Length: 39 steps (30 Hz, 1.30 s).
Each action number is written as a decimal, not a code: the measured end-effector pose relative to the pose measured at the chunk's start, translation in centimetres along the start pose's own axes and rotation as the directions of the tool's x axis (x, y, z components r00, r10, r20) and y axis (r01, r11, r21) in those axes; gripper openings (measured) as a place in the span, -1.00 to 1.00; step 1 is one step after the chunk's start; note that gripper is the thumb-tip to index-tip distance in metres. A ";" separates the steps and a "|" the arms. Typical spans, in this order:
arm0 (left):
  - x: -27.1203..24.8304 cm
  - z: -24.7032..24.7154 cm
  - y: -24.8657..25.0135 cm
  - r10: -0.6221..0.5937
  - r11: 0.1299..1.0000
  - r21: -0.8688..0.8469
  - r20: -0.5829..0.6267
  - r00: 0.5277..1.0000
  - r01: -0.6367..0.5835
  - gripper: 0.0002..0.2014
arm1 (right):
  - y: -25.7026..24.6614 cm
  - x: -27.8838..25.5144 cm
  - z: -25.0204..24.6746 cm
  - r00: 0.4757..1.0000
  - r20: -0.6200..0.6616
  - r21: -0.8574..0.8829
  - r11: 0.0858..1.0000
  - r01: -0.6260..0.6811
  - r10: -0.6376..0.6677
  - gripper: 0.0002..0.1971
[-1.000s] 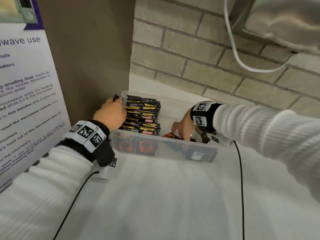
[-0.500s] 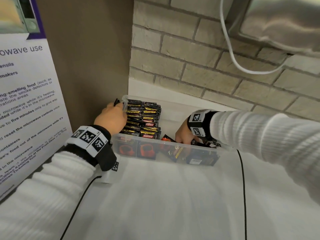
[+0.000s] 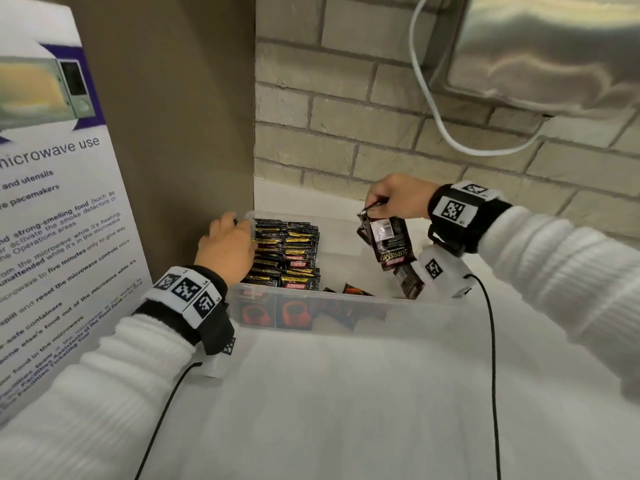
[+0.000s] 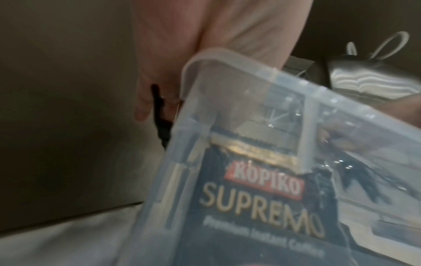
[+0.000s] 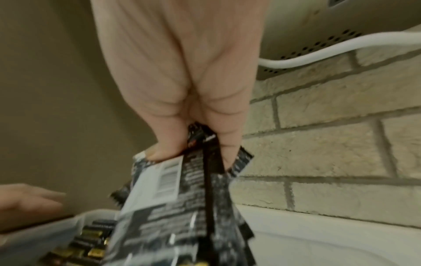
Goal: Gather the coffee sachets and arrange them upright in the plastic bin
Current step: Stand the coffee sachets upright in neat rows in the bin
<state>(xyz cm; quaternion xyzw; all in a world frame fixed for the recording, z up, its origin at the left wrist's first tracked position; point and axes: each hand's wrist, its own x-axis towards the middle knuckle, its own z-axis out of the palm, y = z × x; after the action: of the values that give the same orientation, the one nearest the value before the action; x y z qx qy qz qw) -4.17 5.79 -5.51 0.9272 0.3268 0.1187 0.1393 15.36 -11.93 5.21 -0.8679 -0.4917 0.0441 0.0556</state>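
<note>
Head view: my right hand (image 3: 398, 199) pinches several coffee sachets (image 3: 391, 242) by their top edges, hanging long-axis vertical above the plastic bin (image 3: 346, 313); my left hand (image 3: 225, 247) grips its left rim beside upright sachets (image 3: 285, 254).

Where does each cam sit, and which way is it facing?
Head: looks forward and down at the plastic bin; both sleeves and both hands show.
Left wrist: along the left hand at the bin's corner, close up.
Right wrist: along the right hand pinching hanging sachets, brick wall behind.
Shared: all three show the bin.
</note>
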 end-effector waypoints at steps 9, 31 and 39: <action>-1.9 -2.3 5.4 0.268 0.492 -0.868 0.070 0.961 -0.074 -0.34 | -3.3 -1.4 1.4 0.989 -0.117 0.744 0.668 0.025 0.093 -0.82; -1.5 -0.5 4.7 0.188 -0.116 -0.948 0.274 0.943 0.298 -0.74 | -6.8 -2.4 10.1 0.889 -0.049 0.987 0.160 -0.028 0.456 -0.72; -0.9 0.0 4.3 -0.051 -0.108 -0.972 0.213 0.976 0.207 -0.71 | -5.8 -3.3 10.2 0.856 -0.098 0.842 -0.416 0.343 0.508 -0.72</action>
<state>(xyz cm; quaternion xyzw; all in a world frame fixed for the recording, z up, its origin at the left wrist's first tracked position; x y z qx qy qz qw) -2.34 2.02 -4.21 0.4891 0.2124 0.2579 0.8057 7.41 -11.29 -3.96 -0.4208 -0.1084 0.2168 0.8742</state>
